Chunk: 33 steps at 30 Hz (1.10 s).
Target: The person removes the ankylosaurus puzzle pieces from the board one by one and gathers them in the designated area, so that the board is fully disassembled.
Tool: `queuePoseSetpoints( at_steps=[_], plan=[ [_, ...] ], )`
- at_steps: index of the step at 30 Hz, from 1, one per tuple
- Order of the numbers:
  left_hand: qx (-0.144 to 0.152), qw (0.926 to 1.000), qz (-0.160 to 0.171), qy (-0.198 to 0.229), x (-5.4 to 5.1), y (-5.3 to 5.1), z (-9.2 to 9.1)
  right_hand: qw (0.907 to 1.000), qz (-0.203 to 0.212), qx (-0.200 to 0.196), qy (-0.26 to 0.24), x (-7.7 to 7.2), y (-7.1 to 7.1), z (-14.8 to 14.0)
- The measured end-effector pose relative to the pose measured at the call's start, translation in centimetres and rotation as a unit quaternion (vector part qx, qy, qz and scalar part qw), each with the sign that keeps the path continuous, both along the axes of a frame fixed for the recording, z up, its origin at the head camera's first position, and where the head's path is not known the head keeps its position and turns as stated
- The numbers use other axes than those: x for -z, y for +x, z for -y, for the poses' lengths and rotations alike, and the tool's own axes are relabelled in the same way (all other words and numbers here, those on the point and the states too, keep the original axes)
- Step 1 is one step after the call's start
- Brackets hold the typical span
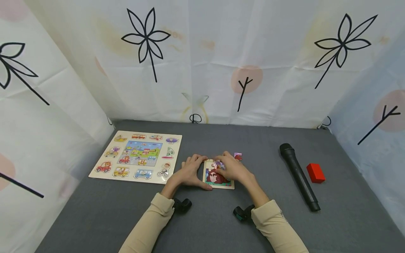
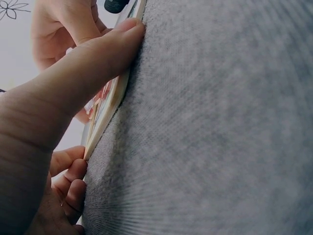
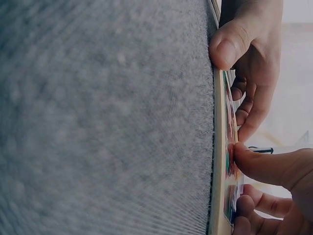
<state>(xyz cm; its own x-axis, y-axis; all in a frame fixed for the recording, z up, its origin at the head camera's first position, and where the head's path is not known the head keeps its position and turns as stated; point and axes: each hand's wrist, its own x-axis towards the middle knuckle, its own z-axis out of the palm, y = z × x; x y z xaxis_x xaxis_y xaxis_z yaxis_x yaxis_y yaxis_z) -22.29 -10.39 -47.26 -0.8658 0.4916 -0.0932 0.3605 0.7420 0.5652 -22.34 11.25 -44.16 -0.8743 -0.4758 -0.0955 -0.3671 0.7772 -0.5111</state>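
Grey table (image 1: 209,225), picture puzzle (image 1: 216,177) flat on it, left hand (image 1: 190,173) gripping its left side, thumb at near edge, fingers toward far corner, right hand (image 1: 235,168) arched over it, thumb and fingertips down, can't tell if pinching

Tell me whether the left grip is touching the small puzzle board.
Touching. The right wrist view shows the left grip with its thumb against the edge of the small puzzle board, no gap between them.
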Motion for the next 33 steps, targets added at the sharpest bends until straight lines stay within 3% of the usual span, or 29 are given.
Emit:
queuePoseSetpoints(
  at_steps=[33],
  plan=[
    [-0.001,0.9999,0.009,0.007,-0.29,0.15,-0.02,0.9995,0.013,-0.003,-0.027,0.15,-0.15,-0.32]
  ],
)
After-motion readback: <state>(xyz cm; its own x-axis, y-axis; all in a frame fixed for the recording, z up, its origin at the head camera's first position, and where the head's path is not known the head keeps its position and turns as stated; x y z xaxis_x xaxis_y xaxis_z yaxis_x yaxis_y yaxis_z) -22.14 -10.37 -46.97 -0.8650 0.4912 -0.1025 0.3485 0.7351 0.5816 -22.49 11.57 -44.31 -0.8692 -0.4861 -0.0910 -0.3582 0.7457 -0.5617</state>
